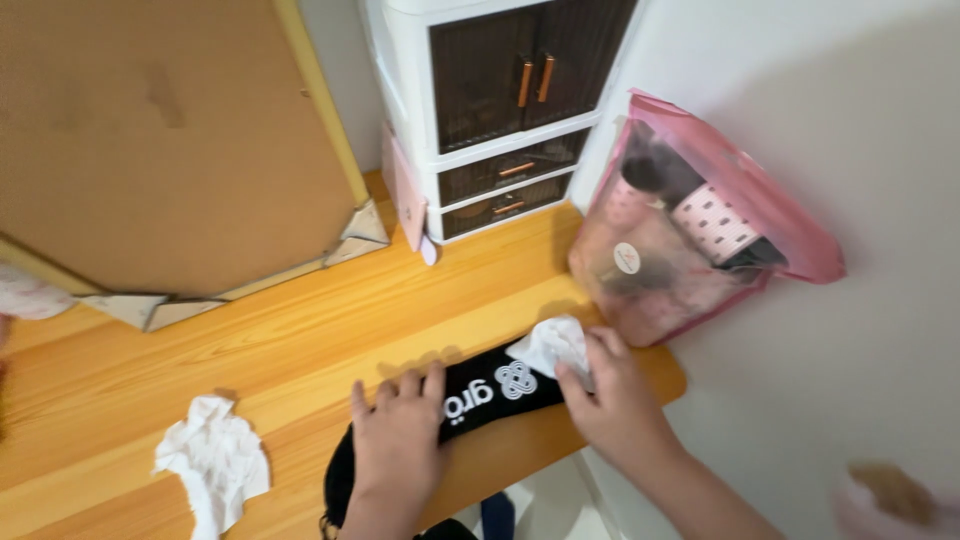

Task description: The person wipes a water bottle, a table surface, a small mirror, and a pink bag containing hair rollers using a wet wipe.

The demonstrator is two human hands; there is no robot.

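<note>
A black fabric pouch (480, 395) with white print lies at the front edge of the wooden table (300, 340). My left hand (398, 440) presses flat on its left part, fingers spread. My right hand (612, 395) pinches a crumpled white tissue (555, 345) that rests on the pouch's right end. A second crumpled white tissue (212, 460) lies loose on the table to the left of my left hand.
A pink translucent bag (690, 230) with items inside leans against the white wall at the right. A small white drawer cabinet (495, 110) with dark fronts stands at the back. A large brown board (160, 140) with a yellow edge leans at the left.
</note>
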